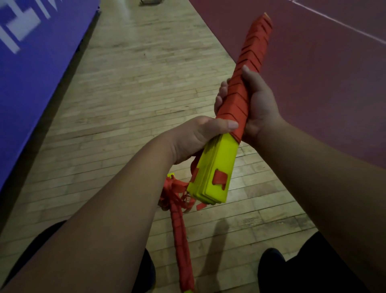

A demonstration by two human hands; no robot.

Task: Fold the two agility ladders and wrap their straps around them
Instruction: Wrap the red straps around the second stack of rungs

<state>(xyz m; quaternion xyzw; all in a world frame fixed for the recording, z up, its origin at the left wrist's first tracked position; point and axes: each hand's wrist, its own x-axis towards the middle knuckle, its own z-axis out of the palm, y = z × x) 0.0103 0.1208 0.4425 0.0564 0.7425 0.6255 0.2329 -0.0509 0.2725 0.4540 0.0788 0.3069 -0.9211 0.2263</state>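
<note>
Wooden floor (129, 83) underfoot: left hand (196, 138) and right hand (258, 104) both clamp the strap-wrapped ladder (217, 167) in the air; second wrapped ladder (181, 234) lies on the floor beneath.

A pale wooden plank floor (135, 87) is seen running up the middle of the frame; a blue panel (41, 83) marked with white lettering (18, 27) is set along the left side; a maroon court surface (323, 87), crossed by a thin white line (334, 23), is laid at the upper right; a small object (150, 1) is cut off by the top edge.
</note>
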